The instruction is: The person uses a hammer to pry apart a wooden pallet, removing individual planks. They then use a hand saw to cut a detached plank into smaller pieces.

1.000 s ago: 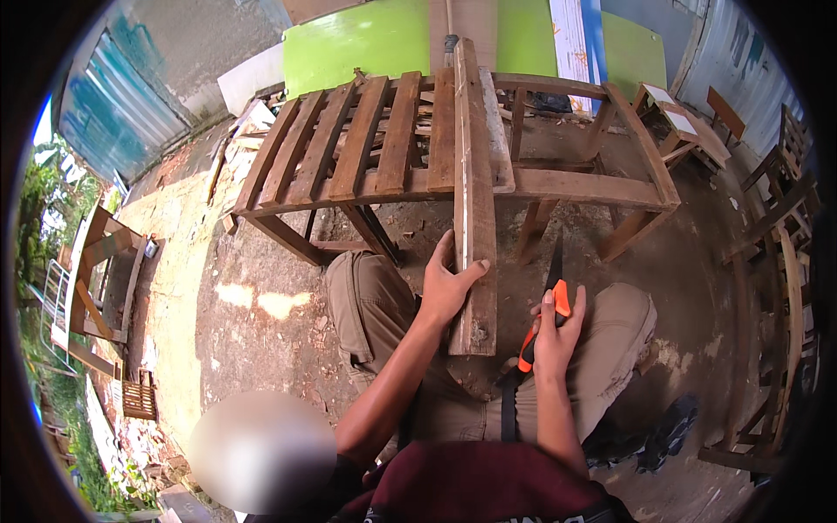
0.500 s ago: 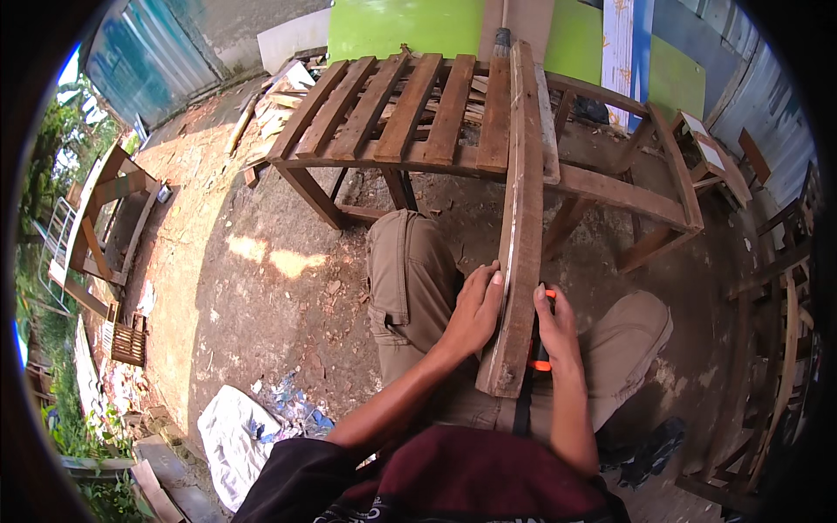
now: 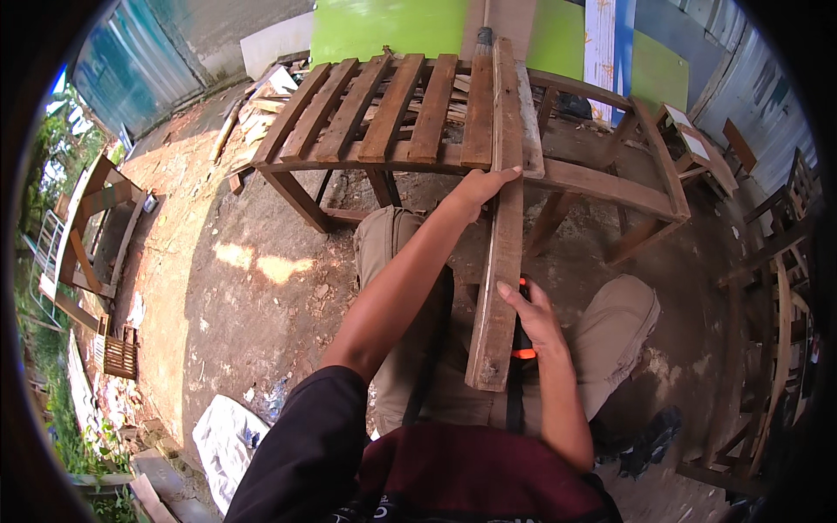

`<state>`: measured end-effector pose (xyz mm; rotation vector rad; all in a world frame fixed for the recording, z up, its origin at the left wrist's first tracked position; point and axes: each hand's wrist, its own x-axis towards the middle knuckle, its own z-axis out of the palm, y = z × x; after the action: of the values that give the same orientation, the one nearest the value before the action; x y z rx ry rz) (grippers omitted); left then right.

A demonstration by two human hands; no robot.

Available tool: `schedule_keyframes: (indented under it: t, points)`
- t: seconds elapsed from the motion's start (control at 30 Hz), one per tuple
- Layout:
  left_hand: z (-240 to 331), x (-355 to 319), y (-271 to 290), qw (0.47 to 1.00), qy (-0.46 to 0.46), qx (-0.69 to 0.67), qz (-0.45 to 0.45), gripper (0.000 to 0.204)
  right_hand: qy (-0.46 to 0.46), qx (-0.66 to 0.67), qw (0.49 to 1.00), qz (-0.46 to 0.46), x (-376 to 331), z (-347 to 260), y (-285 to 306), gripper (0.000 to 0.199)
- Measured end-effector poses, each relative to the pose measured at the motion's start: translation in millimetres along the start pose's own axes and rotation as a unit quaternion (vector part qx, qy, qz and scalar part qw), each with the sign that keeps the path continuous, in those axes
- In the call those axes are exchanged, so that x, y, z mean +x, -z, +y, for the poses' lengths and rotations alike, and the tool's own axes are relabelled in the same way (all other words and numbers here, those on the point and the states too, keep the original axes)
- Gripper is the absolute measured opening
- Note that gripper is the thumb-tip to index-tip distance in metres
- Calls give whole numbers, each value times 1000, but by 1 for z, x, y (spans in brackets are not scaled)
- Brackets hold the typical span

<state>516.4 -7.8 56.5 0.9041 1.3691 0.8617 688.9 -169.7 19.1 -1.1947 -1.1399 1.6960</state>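
Fingers [image 3: 508, 292] of the right hand [image 3: 542, 327]: curled round an orange-and-black handle [image 3: 524, 353], its remainder hidden by hand and wood; thumb laid on the upper face of a long brown wooden beam [image 3: 499, 279]. Left hand [image 3: 475, 190]: farther up the same beam, gripping it from its left side, thumb across the top; its other fingers are mostly hidden, so their exact placement cannot be told.

Nearest the body: maroon shirt [image 3: 475, 462] with a dark sleeve; khaki trousers [image 3: 623, 322], knees apart. Near end of beam lies between the thighs, just above the lap; the length runs forward, slightly tilted to the right in view, its far portion over a slatted bench [image 3: 395, 109]. Contact between beam and bench: cannot tell.

Bench: slats on the left part, open frame on the right. Pale, worn board [image 3: 532, 148] on it, just right of the beam. To the left, on the ground: white cloth [image 3: 222, 444], well apart from the hands; farther out, a small slatted wooden piece [image 3: 118, 356]. Behind the bench: wood scraps [image 3: 257, 118], then bright green panels [image 3: 384, 30]. Background left: teal-stained corrugated sheet [image 3: 139, 74].
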Motion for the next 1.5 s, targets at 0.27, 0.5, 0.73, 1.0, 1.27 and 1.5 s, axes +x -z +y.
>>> schedule_keyframes:
  t: [0.27, 0.5, 0.73, 1.0, 1.27, 1.5]
  points:
    - [-17, -5, -3, 991, -75, -95, -54, 75, -27, -23, 999, -2, -25, -11, 9, 70]
    - [27, -43, -20, 951, -205, -199, -115, 59, 51, -178, 979, 83, -45, -25, 27, 68]
    - [67, -56, -46, 916, -312, -220, -126, 56, 78, -231, 924, 295, -102, -64, 62, 60]
    - [14, -48, -113, 921, -261, -281, -68, 63, 277, -206, 829, 440, -133, -79, 53, 33]
    - [-34, -33, -169, 899, -165, -403, -54, 74, 360, -286, 791, 404, -104, -55, 87, 34]
    - [-31, -5, -187, 932, -124, -339, -40, 78, 446, -388, 701, 399, -55, -80, 136, 34]
